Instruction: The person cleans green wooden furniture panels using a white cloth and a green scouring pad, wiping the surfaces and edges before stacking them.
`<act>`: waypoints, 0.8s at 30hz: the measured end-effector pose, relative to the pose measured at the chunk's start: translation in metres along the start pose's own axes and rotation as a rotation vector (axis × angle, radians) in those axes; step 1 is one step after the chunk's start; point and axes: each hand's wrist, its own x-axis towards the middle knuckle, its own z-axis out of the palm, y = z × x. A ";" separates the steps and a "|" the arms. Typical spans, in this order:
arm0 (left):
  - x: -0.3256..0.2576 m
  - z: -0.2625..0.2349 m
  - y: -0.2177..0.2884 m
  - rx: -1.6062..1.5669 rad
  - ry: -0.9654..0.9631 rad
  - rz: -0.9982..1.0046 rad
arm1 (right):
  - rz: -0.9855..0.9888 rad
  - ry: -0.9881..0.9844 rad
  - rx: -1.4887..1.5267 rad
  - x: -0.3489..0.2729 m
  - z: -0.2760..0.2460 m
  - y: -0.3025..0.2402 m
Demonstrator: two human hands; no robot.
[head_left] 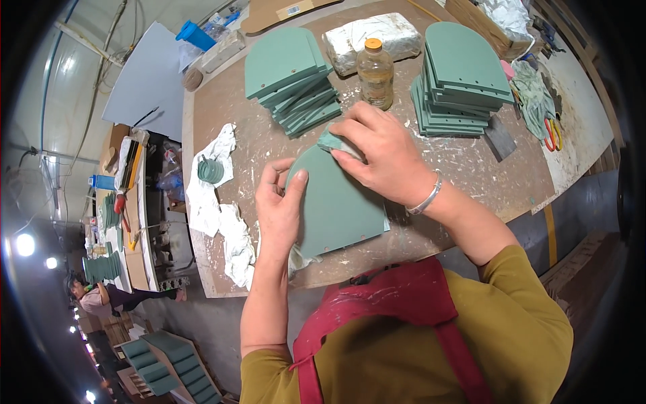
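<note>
A green panel [340,205] with a rounded top and a straight lower edge lies before me, with small holes near that edge. Wrapped over its left edge, my left hand [279,202] has the thumb on the face and the fingers curled at the side. My right hand [380,148], a silvery bracelet at its wrist, pinches a small green-and-white pad [328,140] against the rounded top edge. Whether the pad is cloth or sponge I cannot tell. Just beyond the right hand stands a clear bottle [377,79] of yellowish liquid with an orange cap.
Stacks of similar panels stand at the back left [286,64] and back right [464,60]. Between them lies a white wrapped block [370,37]. White rags [205,195] and a green coil [210,171] lie at left; a grey block [499,138] and orange-handled scissors [553,137] at right. Another person [101,297] is far left.
</note>
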 end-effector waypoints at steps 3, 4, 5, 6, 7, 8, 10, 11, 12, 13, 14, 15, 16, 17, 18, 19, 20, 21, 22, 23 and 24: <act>0.001 -0.004 0.000 0.002 -0.025 -0.024 | 0.029 -0.048 -0.008 0.001 -0.002 0.010; 0.002 -0.008 0.001 0.001 -0.024 -0.024 | 0.039 -0.054 -0.058 -0.001 -0.006 0.017; 0.002 -0.013 0.000 -0.010 -0.037 -0.043 | 0.035 -0.061 -0.056 -0.004 -0.010 0.022; 0.003 -0.020 0.000 -0.022 -0.050 -0.064 | 0.140 -0.108 0.037 -0.007 -0.013 0.026; 0.009 -0.028 -0.001 0.033 -0.097 -0.078 | 0.246 -0.156 0.129 -0.009 -0.016 0.030; 0.012 -0.030 0.001 0.078 -0.112 -0.100 | 0.303 -0.186 0.264 -0.010 -0.018 0.031; 0.016 -0.028 0.011 0.139 -0.137 -0.136 | 0.364 -0.197 0.369 -0.014 -0.021 0.034; 0.020 -0.028 0.011 0.144 -0.150 -0.126 | 0.426 -0.189 0.470 -0.015 -0.022 0.036; 0.022 -0.027 0.012 0.192 -0.161 -0.112 | 0.433 -0.203 0.478 -0.017 -0.025 0.037; 0.025 -0.027 0.012 0.239 -0.172 -0.098 | 0.438 -0.211 0.473 -0.019 -0.025 0.039; 0.028 -0.027 0.011 0.230 -0.175 -0.101 | 0.360 -0.211 0.481 -0.022 -0.025 0.042; 0.031 -0.027 0.010 0.285 -0.224 -0.091 | 0.282 -0.212 0.489 -0.024 -0.026 0.045; 0.035 -0.026 0.009 0.339 -0.273 -0.080 | 0.287 -0.217 0.482 -0.024 -0.028 0.045; 0.039 -0.024 0.012 0.332 -0.274 -0.084 | 0.208 -0.221 0.496 -0.022 -0.029 0.043; 0.042 -0.022 0.017 0.337 -0.339 -0.129 | 0.130 -0.225 0.510 -0.020 -0.030 0.041; 0.046 -0.019 0.020 0.343 -0.404 -0.173 | 0.132 -0.230 0.508 -0.018 -0.032 0.039; 0.051 -0.019 0.020 0.368 -0.426 -0.145 | 0.087 -0.291 0.488 -0.015 -0.033 0.037; 0.053 -0.018 0.022 0.366 -0.427 -0.146 | 0.041 -0.351 0.469 -0.014 -0.034 0.037; 0.055 -0.017 0.024 0.395 -0.451 -0.147 | -0.058 -0.387 0.356 -0.013 -0.034 0.038; 0.057 -0.018 0.025 0.425 -0.473 -0.148 | -0.059 -0.388 0.357 -0.014 -0.035 0.040; 0.058 -0.019 0.025 0.425 -0.471 -0.149 | -0.098 -0.430 0.323 -0.015 -0.037 0.041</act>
